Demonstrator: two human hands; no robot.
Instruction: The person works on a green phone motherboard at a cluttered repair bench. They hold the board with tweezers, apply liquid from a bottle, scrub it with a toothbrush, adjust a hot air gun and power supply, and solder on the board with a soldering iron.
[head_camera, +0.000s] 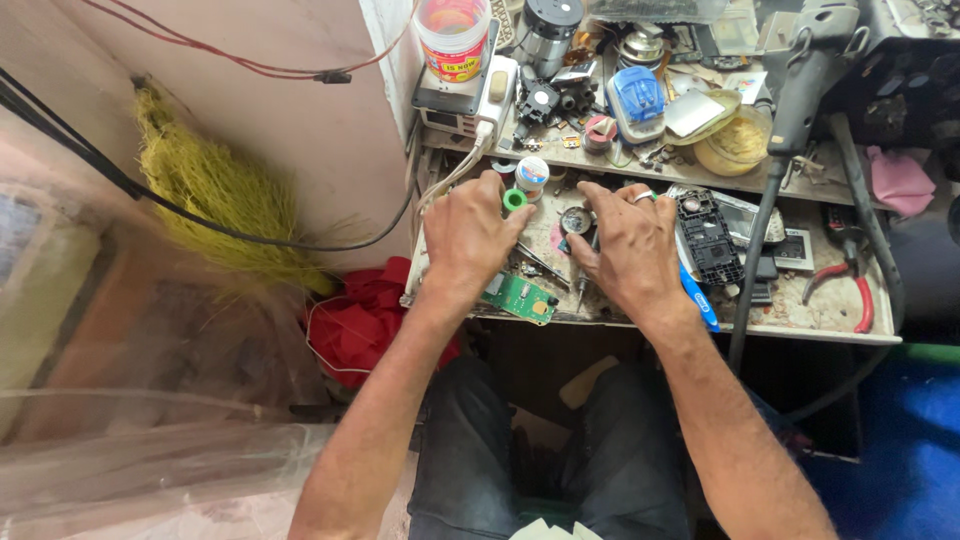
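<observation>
My left hand (475, 235) rests on the cluttered bench and pinches a small green spool (515, 200) between thumb and fingers. My right hand (625, 245), with a ring on one finger, lies palm down just right of it, fingers curled over a small round metal part (574, 220); whether it grips that part is unclear. A green circuit board (520, 297) lies at the bench's front edge under my left wrist. A thin metal tool (545, 265) lies between the two hands.
A blue-handled tool (697, 300) and red-handled pliers (845, 275) lie to the right. A black component (708, 238) sits beside my right hand. The back shelf holds a plastic tub (452, 35), a blue device (637, 100) and a yellow bowl (735, 140). Red cloth (365, 320) hangs left.
</observation>
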